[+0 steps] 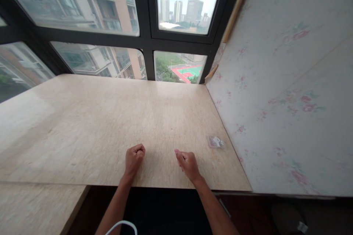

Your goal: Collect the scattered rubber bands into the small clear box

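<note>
My left hand is curled into a fist over the beige stone-patterned ledge, close to its front edge. Nothing shows between its fingers. To its right, with a gap of bare surface between them, my right hand is also closed. Its thumb lies along the top of the curled fingers and points left, and no object is visible in it. A small clear plastic box lies flat beyond the right hand, towards the wall. It has small whitish and reddish contents too tiny to make out. Neither hand touches the box.
Dark-framed windows border the ledge at the back and left. A flowered, papered wall bounds it on the right. Another stone slab sits at the lower left. A white cable loops by my left forearm.
</note>
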{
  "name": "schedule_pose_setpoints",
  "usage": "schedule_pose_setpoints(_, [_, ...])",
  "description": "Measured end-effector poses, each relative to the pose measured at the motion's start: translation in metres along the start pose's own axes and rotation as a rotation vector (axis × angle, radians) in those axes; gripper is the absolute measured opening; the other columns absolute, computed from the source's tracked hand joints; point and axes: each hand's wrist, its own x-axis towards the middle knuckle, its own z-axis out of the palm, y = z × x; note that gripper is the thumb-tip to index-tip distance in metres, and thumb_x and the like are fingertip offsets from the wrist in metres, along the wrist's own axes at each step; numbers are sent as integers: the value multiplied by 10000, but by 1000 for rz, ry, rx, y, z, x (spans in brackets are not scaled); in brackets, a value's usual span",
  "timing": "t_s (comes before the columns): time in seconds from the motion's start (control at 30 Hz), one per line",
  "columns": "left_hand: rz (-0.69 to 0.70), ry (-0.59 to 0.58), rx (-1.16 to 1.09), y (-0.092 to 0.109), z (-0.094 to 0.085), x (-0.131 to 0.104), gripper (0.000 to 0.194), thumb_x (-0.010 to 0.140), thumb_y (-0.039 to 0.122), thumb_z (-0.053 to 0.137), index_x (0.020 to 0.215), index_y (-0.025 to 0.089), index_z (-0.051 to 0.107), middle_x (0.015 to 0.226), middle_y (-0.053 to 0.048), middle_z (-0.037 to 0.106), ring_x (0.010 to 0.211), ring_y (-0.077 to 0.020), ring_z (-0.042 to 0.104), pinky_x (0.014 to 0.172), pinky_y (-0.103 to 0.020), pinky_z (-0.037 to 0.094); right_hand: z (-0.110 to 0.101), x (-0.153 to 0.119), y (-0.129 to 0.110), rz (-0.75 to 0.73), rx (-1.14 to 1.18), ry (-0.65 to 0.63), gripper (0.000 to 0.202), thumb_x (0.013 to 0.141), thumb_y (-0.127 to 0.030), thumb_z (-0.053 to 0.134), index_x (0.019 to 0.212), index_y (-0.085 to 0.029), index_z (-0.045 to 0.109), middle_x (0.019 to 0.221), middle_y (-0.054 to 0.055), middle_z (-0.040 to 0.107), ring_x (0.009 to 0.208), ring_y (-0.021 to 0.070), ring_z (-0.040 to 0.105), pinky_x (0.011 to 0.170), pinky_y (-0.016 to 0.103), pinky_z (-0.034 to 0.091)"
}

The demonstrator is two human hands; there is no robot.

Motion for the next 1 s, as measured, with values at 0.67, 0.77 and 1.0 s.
schedule_pose_setpoints(0.67, [-20,52,-19,4,-4,-2,128,552,199,402,476,189,504,444,21,430,450,-131,383,446,-234,289,-177,17,35,-238,-619,51,487,768,-327,661,1235,-223,574,1267,112,579,1200,282,502,1020,468,392])
schedule_pose_setpoints(0.77, [-15,67,-23,4,-5,-3,130,554,194,405,484,189,513,447,23,432,451,-131,386,446,-236,286,-188,32,54,-177,-651,-59,622,671,-298,740,1258,-194,565,1297,137,565,1229,302,490,1032,482,389])
schedule_pose_setpoints(1.0, [-54,80,-42,3,-4,-4,142,565,189,396,505,193,525,437,37,415,437,-124,365,434,-236,273,-179,50,44,-195,-647,-171,642,648,-338,773,1243,-187,584,1230,140,611,1157,291,547,986,468,422])
